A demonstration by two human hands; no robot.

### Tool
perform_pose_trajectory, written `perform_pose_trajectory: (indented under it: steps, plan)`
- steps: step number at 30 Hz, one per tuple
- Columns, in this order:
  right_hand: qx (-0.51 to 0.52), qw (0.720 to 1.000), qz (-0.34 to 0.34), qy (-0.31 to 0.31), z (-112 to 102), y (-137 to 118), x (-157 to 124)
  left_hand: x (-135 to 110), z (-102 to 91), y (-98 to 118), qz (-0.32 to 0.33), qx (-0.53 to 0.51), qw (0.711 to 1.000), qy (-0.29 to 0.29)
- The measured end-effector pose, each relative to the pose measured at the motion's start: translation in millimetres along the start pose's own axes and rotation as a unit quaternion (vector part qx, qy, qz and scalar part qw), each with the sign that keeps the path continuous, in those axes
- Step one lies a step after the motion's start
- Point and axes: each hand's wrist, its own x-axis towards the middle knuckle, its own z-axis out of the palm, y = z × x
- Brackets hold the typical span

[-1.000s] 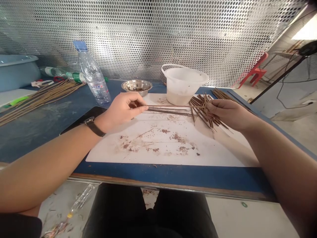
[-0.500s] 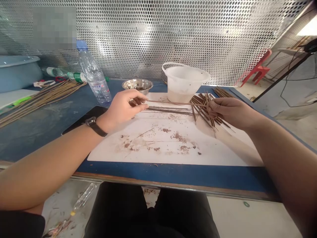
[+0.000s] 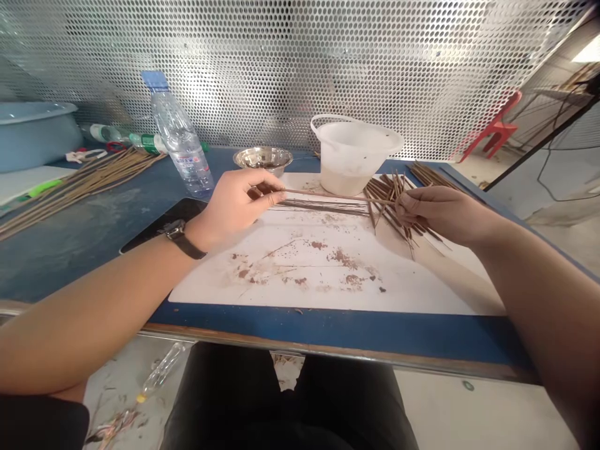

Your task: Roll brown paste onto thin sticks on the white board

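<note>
Okay: blue worktable point(image 3: 328, 331) | white sheet point(image 3: 300, 275) near its far edge | left hand point(image 3: 234, 203) and right hand point(image 3: 445, 215), fingers pinched narrow, hold opposite ends of a thin brown-coated stick point(image 3: 328, 195) along the sheet's far side | right end over a loose stick pile point(image 3: 387, 215) | risk: uneven tension could snap it; a slip could scatter the pile

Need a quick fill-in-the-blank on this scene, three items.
1. A long thin brown stick spans the left hand and right hand; the black-strapped wristwatch is on the ____ wrist.
2. The clear plastic water bottle has a ____ cap.
3. The white plastic bucket stands to the ____ of the round stainless steel bowl.

Missing words: left; blue; right.
</note>
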Motion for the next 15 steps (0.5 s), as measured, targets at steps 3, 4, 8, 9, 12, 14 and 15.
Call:
perform_pose_trajectory:
  steps: [3,4,8,9,12,14,15]
  plan:
    - [-0.003,1.000,0.007,0.001,1.2,-2.7,-1.2,1.2,-1.5,-0.1,0.026,-0.016,1.000,-0.008]
    - [0.000,1.000,0.005,0.003,1.7,-3.5,-1.6,1.6,-2.0,-0.3,0.032,-0.020,0.999,-0.011]
    - [0.023,1.000,-0.002,0.004,2.4,-5.0,-2.9,2.5,-3.3,-1.0,0.048,-0.019,0.999,-0.013]
    - [0.024,1.000,-0.004,0.002,2.1,-5.2,-3.0,2.6,-3.4,-1.0,0.050,-0.018,0.999,-0.012]
    - [0.002,1.000,-0.015,-0.009,0.6,-6.2,-3.3,3.0,-3.5,-1.2,0.053,-0.013,0.998,-0.011]
    - [-0.017,1.000,-0.020,-0.013,-0.1,-7.6,-3.5,3.2,-3.5,-1.2,0.058,-0.008,0.998,-0.011]
    - [-0.024,0.999,-0.020,-0.011,-0.2,-8.3,-3.7,3.2,-3.5,-1.2,0.058,-0.006,0.998,-0.011]
